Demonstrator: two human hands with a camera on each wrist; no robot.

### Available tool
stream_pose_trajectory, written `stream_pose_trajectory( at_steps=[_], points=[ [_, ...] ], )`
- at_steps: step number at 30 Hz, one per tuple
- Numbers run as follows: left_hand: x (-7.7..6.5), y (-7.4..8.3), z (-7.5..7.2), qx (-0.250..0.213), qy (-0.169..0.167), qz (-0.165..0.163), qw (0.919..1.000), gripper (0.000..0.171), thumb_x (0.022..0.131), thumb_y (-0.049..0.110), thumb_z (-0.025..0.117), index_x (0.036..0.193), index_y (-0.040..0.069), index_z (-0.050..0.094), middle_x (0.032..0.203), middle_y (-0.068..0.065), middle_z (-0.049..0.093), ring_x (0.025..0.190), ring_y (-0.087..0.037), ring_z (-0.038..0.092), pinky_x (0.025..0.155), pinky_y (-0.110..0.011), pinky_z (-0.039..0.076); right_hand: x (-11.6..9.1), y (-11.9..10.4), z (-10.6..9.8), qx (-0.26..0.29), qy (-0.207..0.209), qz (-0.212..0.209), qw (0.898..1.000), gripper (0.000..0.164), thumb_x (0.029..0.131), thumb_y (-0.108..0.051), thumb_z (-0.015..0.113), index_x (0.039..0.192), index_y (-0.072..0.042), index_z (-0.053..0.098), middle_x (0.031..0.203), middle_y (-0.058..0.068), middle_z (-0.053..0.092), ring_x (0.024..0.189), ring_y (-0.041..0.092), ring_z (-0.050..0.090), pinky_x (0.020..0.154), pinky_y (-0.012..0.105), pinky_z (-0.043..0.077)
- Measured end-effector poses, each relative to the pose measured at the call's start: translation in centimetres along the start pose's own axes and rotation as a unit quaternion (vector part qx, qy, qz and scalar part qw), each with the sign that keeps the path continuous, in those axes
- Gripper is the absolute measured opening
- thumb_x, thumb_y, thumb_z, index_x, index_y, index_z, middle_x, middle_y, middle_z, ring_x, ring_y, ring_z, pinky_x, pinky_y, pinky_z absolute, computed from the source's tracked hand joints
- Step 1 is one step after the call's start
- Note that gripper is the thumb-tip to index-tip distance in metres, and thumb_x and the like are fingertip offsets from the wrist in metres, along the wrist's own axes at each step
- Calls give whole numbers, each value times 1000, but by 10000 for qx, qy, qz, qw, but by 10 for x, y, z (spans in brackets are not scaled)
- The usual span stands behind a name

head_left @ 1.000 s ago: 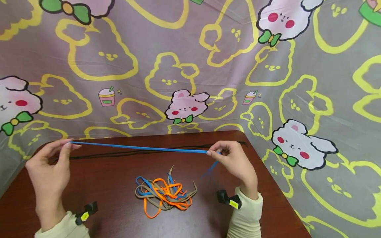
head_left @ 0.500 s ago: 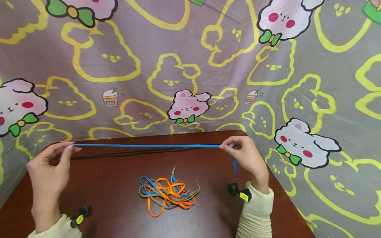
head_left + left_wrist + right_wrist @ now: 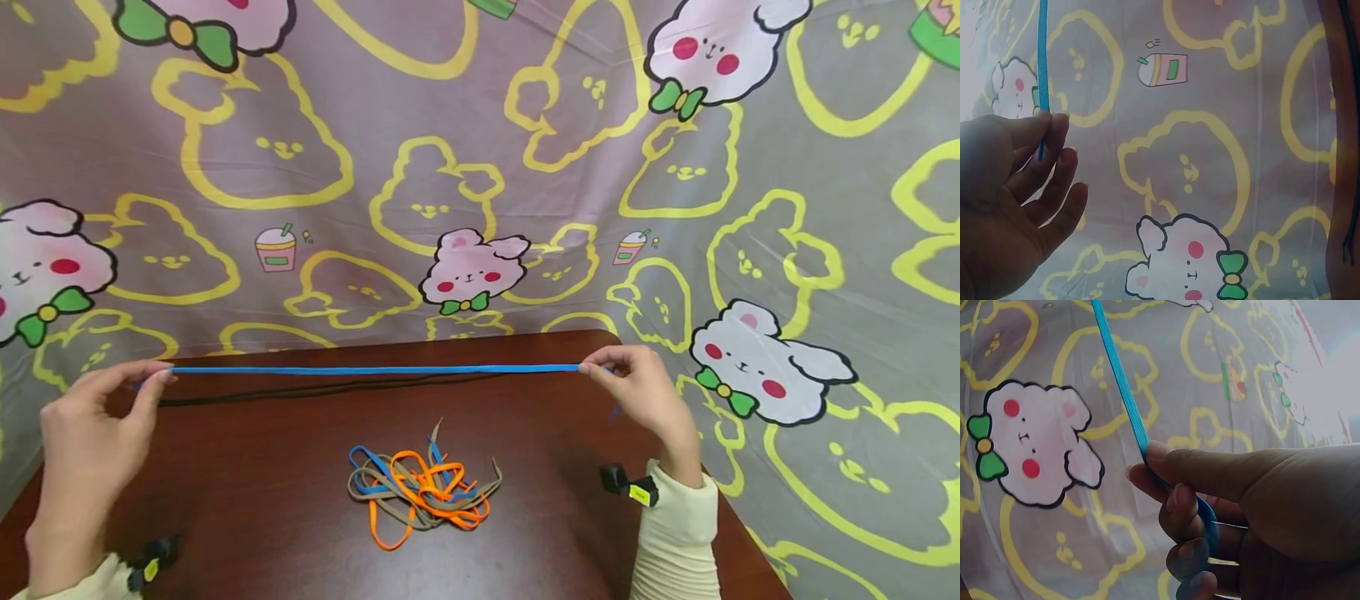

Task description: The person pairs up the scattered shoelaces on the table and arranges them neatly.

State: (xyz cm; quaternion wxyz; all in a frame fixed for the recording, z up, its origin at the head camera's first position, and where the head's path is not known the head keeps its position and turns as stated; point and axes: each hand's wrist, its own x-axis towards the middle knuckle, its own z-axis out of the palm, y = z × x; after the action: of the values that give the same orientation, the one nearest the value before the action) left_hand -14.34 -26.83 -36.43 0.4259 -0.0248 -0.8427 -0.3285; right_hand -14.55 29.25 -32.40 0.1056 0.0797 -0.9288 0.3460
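Observation:
A flat blue shoelace (image 3: 375, 370) is stretched straight and level between both hands above the far part of the table. My left hand (image 3: 97, 442) pinches it close to one end, and a short tip sticks out past the thumb in the left wrist view. At the other side, thumb and forefinger of my right hand (image 3: 648, 400) pinch the lace. Its tail (image 3: 1211, 528) curves in behind the curled fingers of that hand in the right wrist view. Nearer the front lies a tangled pile of orange (image 3: 384, 546), khaki (image 3: 431, 525) and blue laces (image 3: 362, 452).
Along the back of the dark brown table (image 3: 262, 483) lies a black lace (image 3: 300, 392), partly covered by the blue one in the head view. A grey curtain (image 3: 525, 192) with cartoon rabbits hangs right behind the table and along its right side.
Right hand has moved to the right and the left hand slightly left, so a longer stretch of blue shoelace spans between them, now level. The tangled pile has not moved.

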Motion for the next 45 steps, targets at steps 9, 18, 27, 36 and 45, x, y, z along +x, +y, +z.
stream_pose_trajectory(
  at_steps=[9,18,27,36,45],
  points=[
    [-3,-10,-3,569,-335,119,9977,13,88,-3,75,99,-9,72,93,-30,69,88,-26,56,77,-23,31,-1,20,-4,-160,-15,172,9997,7,93,-14,75,92,-8,77,74,2,66,64,17,53,60,28,43],
    [-10,-30,-4,1018,-930,-167,9903,14,89,6,77,94,-7,72,92,-30,68,87,-38,63,69,-39,40,7,60,4,74,-354,313,9989,12,97,-17,71,100,-6,76,87,3,71,74,19,56,67,29,46],
    [-15,-50,5,1153,-1392,-119,9834,11,92,-2,69,101,-8,69,103,-35,65,102,-54,55,81,-66,39,17,92,17,-61,-582,186,9981,13,96,-10,71,103,-2,77,96,14,75,72,16,57,65,28,45],
    [-18,-65,11,1607,-2034,-384,9651,16,92,7,74,100,-6,70,101,-36,63,95,-56,55,71,-66,41,24,115,39,-241,-589,348,9974,12,91,-14,77,86,-4,77,77,9,74,66,13,63,62,28,49],
    [-20,-74,16,1523,-2448,60,9575,12,85,0,76,95,-4,70,99,-35,65,95,-56,56,70,-66,41,28,126,53,-531,-626,660,9944,18,94,-18,74,91,-1,76,84,13,74,68,13,61,63,33,49]
  ],
)
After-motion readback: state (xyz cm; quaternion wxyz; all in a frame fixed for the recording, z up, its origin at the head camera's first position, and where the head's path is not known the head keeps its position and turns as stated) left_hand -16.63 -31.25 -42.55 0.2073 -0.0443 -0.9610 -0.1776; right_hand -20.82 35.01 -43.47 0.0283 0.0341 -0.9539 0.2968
